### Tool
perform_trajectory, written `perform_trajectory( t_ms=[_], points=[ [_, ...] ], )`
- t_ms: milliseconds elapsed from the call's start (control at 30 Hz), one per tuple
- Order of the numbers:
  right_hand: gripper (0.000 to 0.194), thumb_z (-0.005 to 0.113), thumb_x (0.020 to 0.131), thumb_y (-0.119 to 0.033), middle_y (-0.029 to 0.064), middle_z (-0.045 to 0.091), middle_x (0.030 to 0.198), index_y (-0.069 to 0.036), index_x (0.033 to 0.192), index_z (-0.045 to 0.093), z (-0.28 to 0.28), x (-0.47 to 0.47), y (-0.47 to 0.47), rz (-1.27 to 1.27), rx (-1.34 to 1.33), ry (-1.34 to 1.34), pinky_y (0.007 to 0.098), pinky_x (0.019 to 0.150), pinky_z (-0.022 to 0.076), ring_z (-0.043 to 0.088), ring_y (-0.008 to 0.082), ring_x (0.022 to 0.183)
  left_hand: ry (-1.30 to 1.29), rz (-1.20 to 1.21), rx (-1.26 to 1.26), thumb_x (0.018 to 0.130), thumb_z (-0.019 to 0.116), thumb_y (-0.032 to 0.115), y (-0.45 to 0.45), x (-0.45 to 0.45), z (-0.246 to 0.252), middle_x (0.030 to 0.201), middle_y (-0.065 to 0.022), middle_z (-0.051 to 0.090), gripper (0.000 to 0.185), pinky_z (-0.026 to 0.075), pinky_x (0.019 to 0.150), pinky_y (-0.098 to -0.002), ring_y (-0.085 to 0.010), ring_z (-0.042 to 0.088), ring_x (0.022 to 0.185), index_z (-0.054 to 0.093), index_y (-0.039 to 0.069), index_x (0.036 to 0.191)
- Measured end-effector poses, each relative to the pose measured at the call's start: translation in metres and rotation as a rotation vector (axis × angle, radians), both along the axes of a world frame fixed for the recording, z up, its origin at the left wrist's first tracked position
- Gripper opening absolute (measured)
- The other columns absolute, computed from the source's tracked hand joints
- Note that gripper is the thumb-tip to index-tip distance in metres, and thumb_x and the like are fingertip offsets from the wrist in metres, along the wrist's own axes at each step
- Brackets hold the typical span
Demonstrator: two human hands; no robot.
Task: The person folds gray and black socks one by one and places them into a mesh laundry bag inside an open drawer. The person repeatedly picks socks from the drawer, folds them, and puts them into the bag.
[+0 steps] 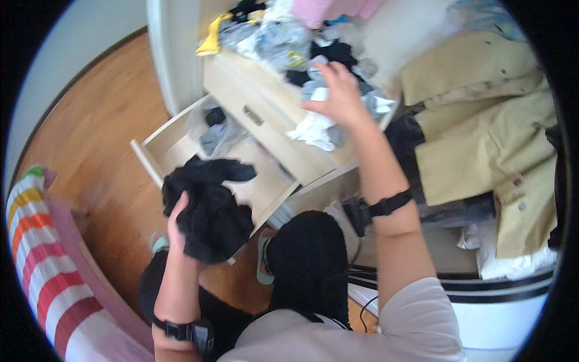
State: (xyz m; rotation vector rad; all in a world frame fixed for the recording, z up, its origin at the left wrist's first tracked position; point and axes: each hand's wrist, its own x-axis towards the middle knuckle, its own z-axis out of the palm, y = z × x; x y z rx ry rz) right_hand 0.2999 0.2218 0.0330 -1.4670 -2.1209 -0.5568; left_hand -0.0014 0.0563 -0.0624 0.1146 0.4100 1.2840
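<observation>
My left hand (177, 224) holds a bundle of black cloth (212, 208) over the lower wooden drawer (267, 181), which is pulled out. In that drawer lies a clear plastic bag (210, 129) with grey and black cloth items inside. My right hand (337, 95) hovers with fingers spread over the upper drawer (271, 97), close to small white, grey and black cloth items (316, 126) that look like socks. Whether its fingertips touch them, I cannot tell. Behind them are more black pieces (332, 53) and a clear plastic bag (282, 43).
Tan garments with buttons (488, 135) hang or lie at the right. A yellow item (215, 36) and pink cloth (330, 9) are at the top. Striped fabric (49, 271) is at the lower left. My knees are close below the open drawers, and a black cable (364, 312) runs nearby.
</observation>
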Motion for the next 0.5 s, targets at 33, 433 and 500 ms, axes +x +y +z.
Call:
perform_trajectory(
  t_ms=[33, 433, 500],
  points=[
    [0.044, 0.071, 0.068, -0.026, 0.0146, 0.055, 0.117, -0.011, 0.108, 0.059, -0.008, 0.009, 0.009, -0.092, -0.093, -0.056, 0.0412, 0.092, 0.0403, 0.049, 0.0334, 0.110, -0.044, 0.056, 0.050, 0.082, 0.059, 0.027, 0.002, -0.001, -0.001, 0.116, -0.0145, 0.054, 0.051, 0.041, 0.095, -0.0410, -0.0307, 0.053, 0.104, 0.045, 0.004, 0.125],
    [0.020, 0.057, 0.079, -0.012, 0.0155, 0.061, 0.103, -0.009, 0.097, 0.063, 0.017, 0.085, 0.015, -0.321, 0.009, 0.244, 0.0362, 0.085, 0.0438, 0.057, 0.0294, 0.098, -0.244, -0.088, 0.052, 0.081, 0.059, 0.038, 0.016, 0.004, -0.006, 0.129, -0.0161, 0.046, 0.062, 0.030, 0.105, -0.0445, -0.0343, 0.044, 0.117, 0.041, 0.005, 0.130],
    [0.022, 0.059, 0.078, -0.013, 0.0174, 0.057, 0.111, -0.009, 0.100, 0.063, 0.026, 0.062, -0.003, -0.236, 0.171, 0.062, 0.0377, 0.089, 0.0413, 0.054, 0.0306, 0.104, -0.170, -0.094, 0.121, 0.081, 0.060, 0.039, 0.014, 0.005, -0.007, 0.129, -0.0168, 0.045, 0.064, 0.030, 0.105, -0.0446, -0.0345, 0.044, 0.118, 0.039, 0.005, 0.131]
  ],
)
